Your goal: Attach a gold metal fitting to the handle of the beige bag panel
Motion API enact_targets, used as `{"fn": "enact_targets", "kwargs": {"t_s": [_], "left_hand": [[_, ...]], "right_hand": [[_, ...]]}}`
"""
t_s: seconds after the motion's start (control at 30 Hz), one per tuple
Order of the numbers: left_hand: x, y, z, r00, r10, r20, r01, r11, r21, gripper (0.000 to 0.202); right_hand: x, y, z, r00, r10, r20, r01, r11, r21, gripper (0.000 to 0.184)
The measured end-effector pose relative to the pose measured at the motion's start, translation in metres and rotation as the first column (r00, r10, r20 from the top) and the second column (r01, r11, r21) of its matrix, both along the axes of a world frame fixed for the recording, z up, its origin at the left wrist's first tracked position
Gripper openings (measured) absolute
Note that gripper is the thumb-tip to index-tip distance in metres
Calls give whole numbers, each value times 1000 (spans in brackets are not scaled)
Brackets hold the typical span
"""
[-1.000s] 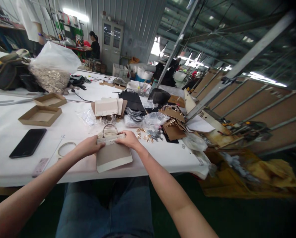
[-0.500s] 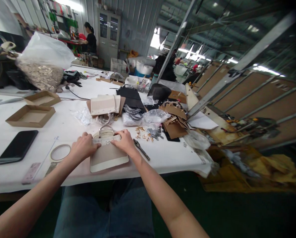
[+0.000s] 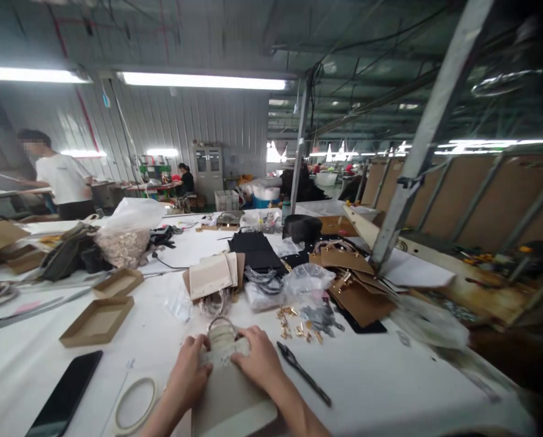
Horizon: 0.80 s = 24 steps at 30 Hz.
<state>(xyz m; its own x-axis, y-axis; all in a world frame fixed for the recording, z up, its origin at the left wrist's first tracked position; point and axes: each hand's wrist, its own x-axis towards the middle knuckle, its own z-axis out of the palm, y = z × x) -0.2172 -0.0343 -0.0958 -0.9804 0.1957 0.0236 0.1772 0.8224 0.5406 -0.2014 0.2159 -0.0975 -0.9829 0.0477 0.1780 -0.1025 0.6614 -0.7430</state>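
The head view is tilting higher than in the earlier frame. Near six o'clock, the left hand (image 3: 190, 371) and right hand (image 3: 259, 359) are both pinching a beige panel (image 3: 232, 394) by its top edge. Tape (image 3: 140, 381) is lying at the left hand's eight o'clock.

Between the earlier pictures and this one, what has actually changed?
The head camera tilted up: the table sits lower and more ceiling lights show. The dark tool, out of sight at first, now shows beside the right hand. Nothing was visibly taken up or let go: it and the left hand stay on the beige panel; the phone stays put.
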Motion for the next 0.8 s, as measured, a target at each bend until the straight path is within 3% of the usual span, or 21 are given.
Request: {"fn": "enact_targets", "kwargs": {"t_s": [0.17,0.37,0.5,0.63,0.8], "left_hand": [[-4,2,-14,999,-22,28,23,999,-33,36],[-9,1,-25,999,21,31,-20,999,-42,40],[-9,3,-21,996,60,73,-59,998,-16,39],[-8,5,-13,991,109,80,-109,994,2,44],[0,10,5,986,68,154,-52,993,-103,50]], "right_hand": [[2,-1,-1,1000,-15,6,15,1000,-12,58],[-7,-1,-19,1000,5,-6,-5,1000,-19,56],[-13,1,-29,999,14,-32,-15,1000,-16,52],[-22,3,-35,999,38,-9,-38,999,-8,64],[-6,7,-23,999,40,13,-40,999,-5,66]]}}
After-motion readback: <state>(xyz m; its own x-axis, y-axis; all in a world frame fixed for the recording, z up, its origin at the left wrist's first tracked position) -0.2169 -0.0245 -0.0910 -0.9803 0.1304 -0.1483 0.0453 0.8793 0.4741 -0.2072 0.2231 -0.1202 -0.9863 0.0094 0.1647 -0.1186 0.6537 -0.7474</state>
